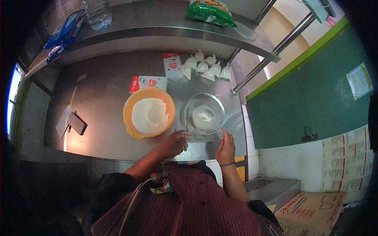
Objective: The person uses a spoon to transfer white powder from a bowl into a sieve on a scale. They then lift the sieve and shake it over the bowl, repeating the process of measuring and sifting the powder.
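The left hand (177, 142) grasps the near end of a round wire-mesh metal sieve (192, 104); the right hand (225, 149) grips a thin, pale utensil (219, 128), type unclear. The sieve lies forward of and between both hands, its long axis pointing away and rightward from the left hand. A narrow gap separates it from the round orange bowl (127, 112) at left. Forearms cross the stainless-steel desk's (106, 129) front edge; its right edge is near.

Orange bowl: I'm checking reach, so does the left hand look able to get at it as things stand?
Probably yes: the left hand is close beside the orange bowl with nothing visible between them, though it may be holding the sieve.
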The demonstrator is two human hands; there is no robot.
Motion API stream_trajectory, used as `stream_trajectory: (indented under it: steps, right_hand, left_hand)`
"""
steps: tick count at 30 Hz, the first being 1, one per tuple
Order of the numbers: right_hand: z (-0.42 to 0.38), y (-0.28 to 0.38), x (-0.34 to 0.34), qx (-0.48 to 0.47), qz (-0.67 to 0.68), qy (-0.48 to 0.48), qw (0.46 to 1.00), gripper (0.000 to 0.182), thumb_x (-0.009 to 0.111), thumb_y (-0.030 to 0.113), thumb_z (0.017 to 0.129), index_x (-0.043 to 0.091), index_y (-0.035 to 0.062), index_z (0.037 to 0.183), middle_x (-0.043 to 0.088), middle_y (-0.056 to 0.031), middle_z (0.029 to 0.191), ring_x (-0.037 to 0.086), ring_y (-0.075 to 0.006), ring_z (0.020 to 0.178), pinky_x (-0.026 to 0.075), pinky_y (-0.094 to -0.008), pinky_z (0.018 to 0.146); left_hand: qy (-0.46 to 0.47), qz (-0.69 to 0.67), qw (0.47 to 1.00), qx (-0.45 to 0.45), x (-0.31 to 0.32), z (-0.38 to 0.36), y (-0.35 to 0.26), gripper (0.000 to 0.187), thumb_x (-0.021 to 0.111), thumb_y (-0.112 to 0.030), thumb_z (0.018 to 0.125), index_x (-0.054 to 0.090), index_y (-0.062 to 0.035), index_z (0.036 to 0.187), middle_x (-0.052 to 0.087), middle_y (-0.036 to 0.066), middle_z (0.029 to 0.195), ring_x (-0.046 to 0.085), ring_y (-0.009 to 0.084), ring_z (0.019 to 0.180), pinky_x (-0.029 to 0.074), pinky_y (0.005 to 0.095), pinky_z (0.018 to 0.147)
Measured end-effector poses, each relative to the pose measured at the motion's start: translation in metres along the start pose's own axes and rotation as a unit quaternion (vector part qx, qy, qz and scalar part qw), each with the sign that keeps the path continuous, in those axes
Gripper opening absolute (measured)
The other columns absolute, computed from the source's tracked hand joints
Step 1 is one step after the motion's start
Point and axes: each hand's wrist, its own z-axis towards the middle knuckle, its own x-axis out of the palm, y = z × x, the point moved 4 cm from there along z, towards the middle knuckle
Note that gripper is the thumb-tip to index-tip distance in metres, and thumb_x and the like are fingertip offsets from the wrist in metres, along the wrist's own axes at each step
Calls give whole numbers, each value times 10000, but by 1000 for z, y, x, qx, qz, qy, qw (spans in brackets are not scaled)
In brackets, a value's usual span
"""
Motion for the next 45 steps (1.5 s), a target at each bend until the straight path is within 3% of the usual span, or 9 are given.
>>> stream_trajectory:
  steps: [3, 9, 15, 22, 25, 30, 33, 38, 45]
  right_hand:
    - [2, -1, 5, -11, -5, 3, 1000, 347, 432, 58, 1023, 530, -12, 1349, 600, -259, 1074, 598, -435, 998, 491, -492, 876]
    - [-1, -2, 8, -15, 5, -14, 1000, 354, 454, 59, 1004, 546, 7, 1343, 604, -243, 1039, 603, -429, 972, 494, -492, 851]
    - [-4, 3, 7, -18, 9, -18, 1000, 369, 464, 63, 990, 552, 23, 1346, 601, -235, 1034, 605, -424, 964, 496, -487, 843]
    - [-7, 1, 4, -5, 9, -5, 1000, 376, 453, 61, 993, 547, 19, 1355, 598, -239, 1037, 602, -429, 959, 491, -489, 840]
    - [-9, -5, 9, -9, -4, -1, 1000, 374, 444, 58, 997, 546, 15, 1355, 599, -243, 1032, 601, -430, 969, 488, -490, 842]
    - [-11, -2, 0, -21, 27, -44, 998, 348, 428, 65, 1020, 562, -27, 1328, 608, -237, 1024, 606, -410, 956, 487, -467, 845]
    - [-9, 1, -9, -18, 44, -68, 997, 334, 416, 72, 1040, 580, -51, 1304, 624, -230, 1034, 619, -389, 961, 491, -439, 851]
    - [-6, 0, -15, -26, 57, -99, 993, 338, 422, 69, 1037, 562, -55, 1319, 620, -230, 1025, 615, -383, 949, 488, -449, 867]
    - [-7, 5, -24, 26, 183, -137, 973, 334, 425, 105, 1073, 568, -60, 1326, 644, -208, 1112, 628, -300, 1018, 488, -387, 906]
  left_hand:
    - [15, -17, 999, -48, -4, -7, -17, 402, 367, -272, 1094, 528, -12, 1355, 632, 60, 716, 563, 133, 552, 480, 324, 561]
    - [-3, 12, 1000, 15, -3, -3, 0, 402, 373, -269, 1091, 537, -7, 1349, 615, 61, 705, 574, 157, 581, 488, 341, 588]
    - [4, -18, 999, -39, -6, -12, -18, 411, 389, -248, 1079, 551, 19, 1346, 629, 77, 709, 602, 193, 637, 507, 380, 649]
    - [-14, 17, 999, -33, -8, -10, -19, 401, 396, -243, 1078, 566, 19, 1330, 637, 68, 718, 604, 179, 648, 513, 377, 656]
    - [-9, -19, 1000, -7, -6, -6, -7, 401, 418, -257, 1074, 576, 22, 1316, 637, 62, 712, 600, 174, 626, 513, 375, 636]
    - [-11, 78, 997, 28, -3, -4, -4, 473, 589, -340, 1018, 573, -5, 1352, 684, 97, 724, 622, 172, 579, 506, 384, 582]
    - [-3, 78, 997, -17, -6, -12, -23, 537, 647, -352, 985, 553, -3, 1382, 713, 124, 746, 659, 180, 617, 516, 385, 605]
    - [-2, 81, 997, -12, -1, -9, -21, 525, 678, -322, 968, 561, 2, 1365, 718, 134, 754, 674, 190, 640, 538, 374, 637]
    - [-58, 127, 989, 41, -13, -16, -31, 529, 710, -310, 942, 581, -20, 1365, 724, 146, 807, 695, 243, 693, 550, 404, 711]
